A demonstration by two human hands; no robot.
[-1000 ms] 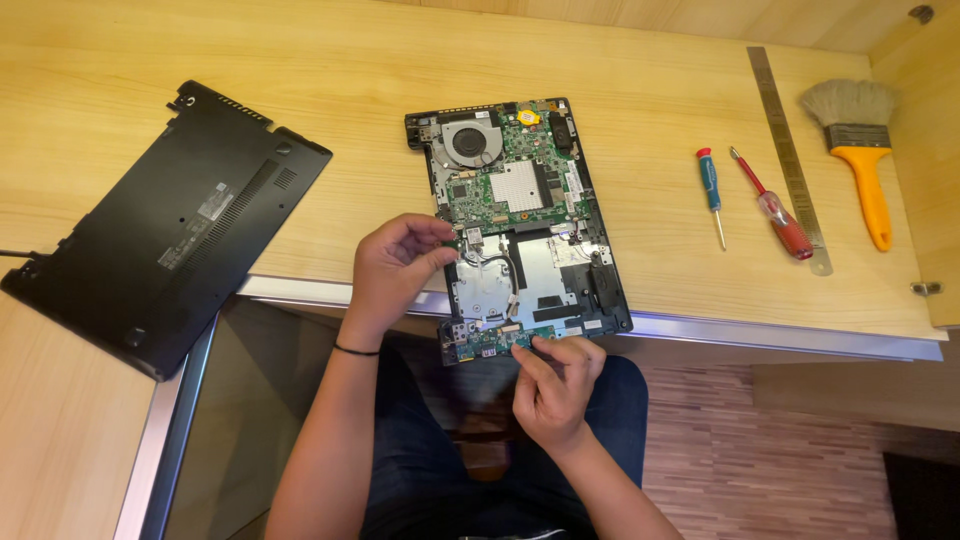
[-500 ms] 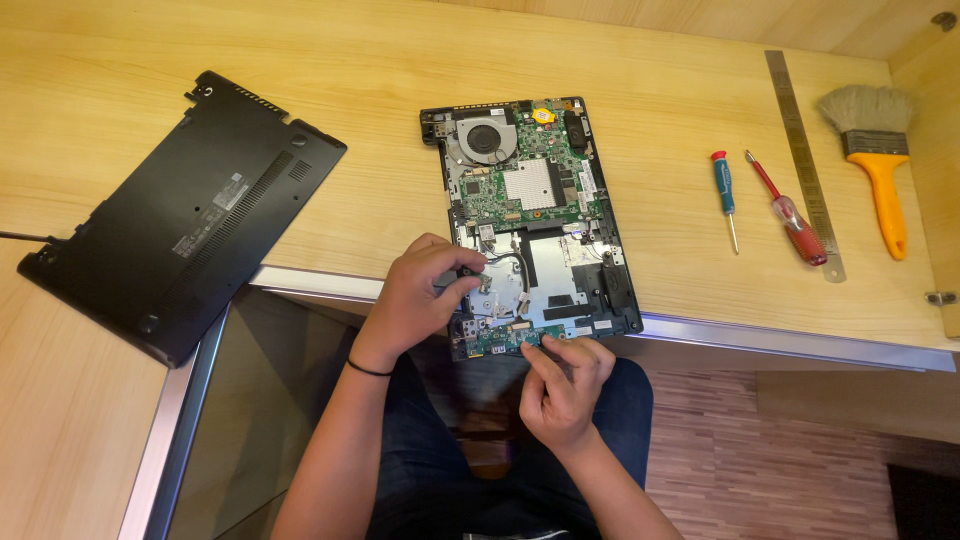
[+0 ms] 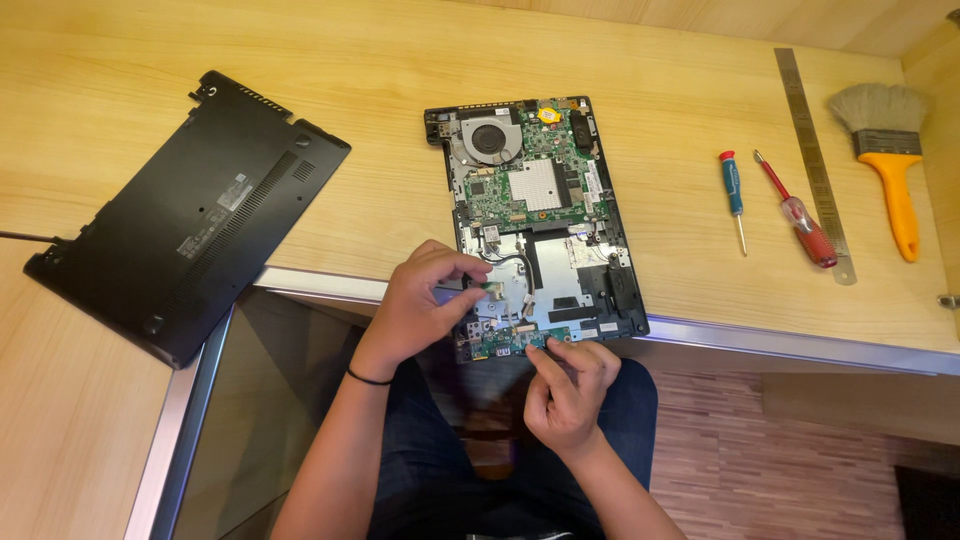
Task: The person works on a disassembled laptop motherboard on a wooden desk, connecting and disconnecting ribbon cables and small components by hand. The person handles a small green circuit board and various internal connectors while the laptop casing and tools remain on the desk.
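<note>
The open laptop (image 3: 535, 215) lies on the counter (image 3: 350, 120), long side running near to far. Both hands pinch at its near end: the left hand (image 3: 425, 300) on a small part, the right hand (image 3: 570, 385) on the green board. A white label sits on the black cover (image 3: 190, 215), far left.

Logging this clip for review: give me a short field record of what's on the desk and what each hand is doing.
Left hand: fingertips on the opened laptop, near its left edge
Right hand: pinching at the small green board on the near edge
Bottom cover: off, lying left
Tools, right: blue screwdriver, red screwdriver, steel ruler, yellow-handled brush
Surface: wooden desk
</note>
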